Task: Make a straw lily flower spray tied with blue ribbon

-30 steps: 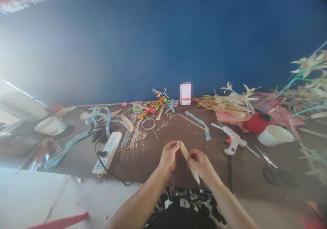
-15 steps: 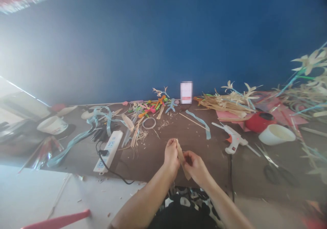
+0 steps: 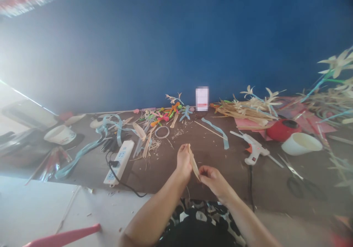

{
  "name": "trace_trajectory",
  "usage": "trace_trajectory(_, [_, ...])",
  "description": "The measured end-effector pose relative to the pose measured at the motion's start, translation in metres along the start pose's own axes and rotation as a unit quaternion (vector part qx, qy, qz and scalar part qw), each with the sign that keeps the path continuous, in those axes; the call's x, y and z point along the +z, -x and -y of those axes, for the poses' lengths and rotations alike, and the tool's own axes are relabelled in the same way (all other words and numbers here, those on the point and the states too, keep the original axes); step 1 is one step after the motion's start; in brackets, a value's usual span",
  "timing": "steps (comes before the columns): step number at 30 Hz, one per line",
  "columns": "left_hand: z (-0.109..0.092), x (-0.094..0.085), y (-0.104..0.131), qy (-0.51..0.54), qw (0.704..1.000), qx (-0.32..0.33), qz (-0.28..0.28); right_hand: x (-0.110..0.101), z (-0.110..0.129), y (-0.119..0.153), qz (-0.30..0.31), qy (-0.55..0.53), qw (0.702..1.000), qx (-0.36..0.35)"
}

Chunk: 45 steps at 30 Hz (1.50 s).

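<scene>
A tan strip of dried husk (image 3: 193, 165) is held slantwise over the front of the dark table. My left hand (image 3: 184, 160) is closed around its upper part, the thumb side near the tip. At the lower end, the fingers of my right hand (image 3: 211, 179) pinch the strip's edge. To the right lies a white glue gun (image 3: 255, 151) with an orange trigger, its black cord running down off the table edge. Scissors (image 3: 295, 173) with dark handles lie farther right, their blades apart.
A white power strip (image 3: 120, 162) with a plugged-in black cord lies left. Behind it are blue ribbon (image 3: 79, 158) and colourful pipe-cleaner shapes (image 3: 165, 117). A white cup (image 3: 302, 144), a red round container (image 3: 282, 130) and a husk bundle (image 3: 244, 113) stand or lie right.
The husk strip has turned and now appears narrower, its lower end higher. My right hand has shifted slightly right and down along it; my left hand has risen a little.
</scene>
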<state>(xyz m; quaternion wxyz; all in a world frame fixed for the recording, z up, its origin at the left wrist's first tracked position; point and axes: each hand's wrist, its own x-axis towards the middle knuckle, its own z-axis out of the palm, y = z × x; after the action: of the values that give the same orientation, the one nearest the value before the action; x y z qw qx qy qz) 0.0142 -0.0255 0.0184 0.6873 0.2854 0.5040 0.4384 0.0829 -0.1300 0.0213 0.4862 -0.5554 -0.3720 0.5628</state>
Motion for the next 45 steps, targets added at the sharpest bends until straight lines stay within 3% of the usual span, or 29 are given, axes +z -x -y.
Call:
trace_trajectory(4, [-0.009,-0.005,-0.006,0.016,0.999,0.039,-0.005,-0.005,0.001,0.002,0.011,-0.069,0.996,0.047])
trace_trajectory(11, [-0.025,-0.011,-0.002,-0.021,0.986,0.165,-0.001,-0.007,0.001,0.002,-0.044,-0.098,0.994,0.020])
trace_trajectory(15, [-0.022,-0.005,0.003,-0.003,0.982,0.185,-0.048,0.010,0.009,0.003,-0.041,0.027,0.999,-0.013])
trace_trajectory(19, [-0.021,-0.001,0.002,-0.007,0.979,0.194,-0.068,0.022,0.007,0.001,-0.111,0.213,0.966,-0.093])
trace_trajectory(22, [-0.021,-0.003,0.001,-0.023,0.973,0.217,-0.068,0.021,-0.001,-0.003,-0.108,0.212,0.966,-0.101])
trace_trajectory(24, [-0.021,-0.006,0.002,-0.054,0.978,0.201,-0.031,0.017,-0.006,-0.007,-0.092,0.143,0.983,-0.067])
trace_trajectory(26, [-0.019,-0.010,0.007,-0.111,0.980,0.157,0.041,0.012,-0.009,-0.010,-0.099,0.061,0.993,-0.024])
trace_trajectory(30, [-0.010,-0.018,0.023,-0.205,0.962,0.085,0.160,0.002,-0.006,-0.012,-0.137,-0.014,0.990,-0.011])
trace_trajectory(38, [0.001,-0.025,0.032,-0.183,0.960,0.018,0.209,-0.011,-0.006,-0.010,-0.103,-0.094,0.990,0.000])
trace_trajectory(45, [-0.001,-0.028,0.028,-0.041,0.969,-0.120,0.214,-0.015,0.000,-0.007,-0.055,-0.194,0.978,0.050])
